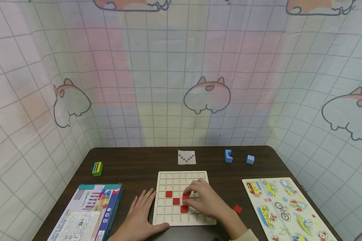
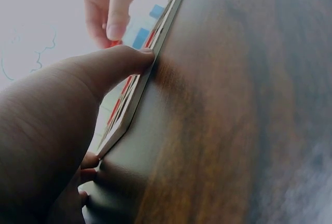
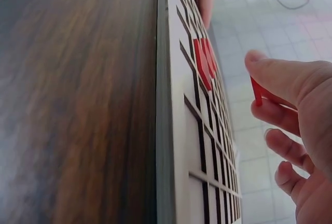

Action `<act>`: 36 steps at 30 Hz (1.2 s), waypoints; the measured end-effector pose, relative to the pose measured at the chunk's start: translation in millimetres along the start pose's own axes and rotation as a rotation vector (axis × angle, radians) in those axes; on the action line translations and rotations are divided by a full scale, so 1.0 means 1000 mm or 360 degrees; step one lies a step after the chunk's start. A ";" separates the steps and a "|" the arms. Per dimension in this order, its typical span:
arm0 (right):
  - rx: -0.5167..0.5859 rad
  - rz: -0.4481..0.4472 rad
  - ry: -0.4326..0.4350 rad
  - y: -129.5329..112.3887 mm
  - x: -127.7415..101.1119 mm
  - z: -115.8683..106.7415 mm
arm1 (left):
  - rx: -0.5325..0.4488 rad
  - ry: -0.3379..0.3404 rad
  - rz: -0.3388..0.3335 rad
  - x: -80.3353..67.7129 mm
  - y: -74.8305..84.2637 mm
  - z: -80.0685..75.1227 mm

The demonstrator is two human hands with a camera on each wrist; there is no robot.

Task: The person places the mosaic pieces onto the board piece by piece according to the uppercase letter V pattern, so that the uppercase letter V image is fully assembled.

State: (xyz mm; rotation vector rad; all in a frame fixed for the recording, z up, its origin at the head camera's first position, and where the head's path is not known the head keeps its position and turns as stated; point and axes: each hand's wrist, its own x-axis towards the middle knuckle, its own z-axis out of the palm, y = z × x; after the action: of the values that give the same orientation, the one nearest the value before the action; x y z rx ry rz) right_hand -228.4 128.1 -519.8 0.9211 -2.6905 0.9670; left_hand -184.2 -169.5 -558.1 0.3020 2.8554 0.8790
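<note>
A cream grid board [image 1: 164, 217] lies in the middle of the table, with three red square tiles [image 1: 176, 201] set in its cells in a diagonal row. My right hand [image 1: 208, 201] pinches another red tile [image 3: 257, 91] between thumb and forefinger; the right wrist view shows it raised off the board. With fingers spread, my left hand [image 1: 140, 216] rests at the board's left side. Its thumb [image 2: 127, 60] presses the front edge in the left wrist view. Right of the board, a loose red tile [image 1: 237, 209] lies near my right forearm.
A small card [image 1: 186, 157] with a red-square pattern lies behind the board. Two blue blocks [image 1: 250, 159] stand at the back right, above a picture puzzle board [image 1: 253, 207]. On the left are a box [image 1: 87, 214] and a small green block [image 1: 97, 169].
</note>
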 end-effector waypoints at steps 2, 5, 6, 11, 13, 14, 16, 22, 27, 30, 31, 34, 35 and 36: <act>0.0011 0.0001 -0.0004 -0.001 0.003 0.001 | 0.0004 0.0003 0.0006 0.000 0.000 0.000; 0.0027 0.0015 -0.0020 -0.004 0.008 0.003 | 0.0006 0.0005 0.0013 0.000 0.000 0.000; 0.0026 0.0021 -0.0029 -0.005 0.010 0.004 | 0.0009 0.0006 0.0013 0.000 -0.001 0.000; 0.0007 0.0058 -0.0085 -0.007 0.020 0.010 | 0.0008 0.0014 0.0018 0.000 -0.001 0.000; -0.0002 0.0054 -0.0091 -0.008 0.024 0.012 | 0.0008 0.0014 0.0021 0.001 -0.002 0.000; -0.0003 0.0047 -0.0091 -0.009 0.026 0.013 | 0.0008 0.0012 0.0021 0.001 -0.002 0.000; -0.0004 0.0043 -0.0095 -0.009 0.029 0.016 | 0.0011 0.0004 0.0017 0.001 -0.002 0.001; -0.0005 0.0071 -0.0108 -0.010 0.037 0.025 | 0.0020 -0.0013 -0.0007 0.002 -0.002 0.001; -0.0014 0.0099 -0.0121 -0.013 0.045 0.031 | 0.0019 -0.0009 -0.0003 0.002 -0.001 0.001; -0.0008 0.0097 -0.0126 -0.015 0.050 0.035 | 0.0019 -0.0002 0.0004 0.002 -0.002 0.001; -0.0006 0.0097 -0.0128 -0.016 0.051 0.036 | 0.0020 0.0001 0.0008 0.002 -0.003 0.001; -0.0023 0.0089 -0.0122 -0.019 0.056 0.039 | 0.0014 0.0009 0.0029 0.002 -0.004 0.002; -0.0037 0.0084 -0.0120 -0.020 0.058 0.040 | 0.0012 0.0015 0.0038 0.002 -0.004 0.002; -0.0052 0.0081 -0.0119 -0.021 0.060 0.041 | 0.0010 0.0018 0.0046 0.002 -0.005 0.002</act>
State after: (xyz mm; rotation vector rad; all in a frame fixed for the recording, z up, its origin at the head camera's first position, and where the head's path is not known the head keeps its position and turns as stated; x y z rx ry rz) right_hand -261.5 59.6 -521.7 0.9046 -2.7960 0.9124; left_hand -186.5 -171.4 -562.8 0.3408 2.8718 0.8799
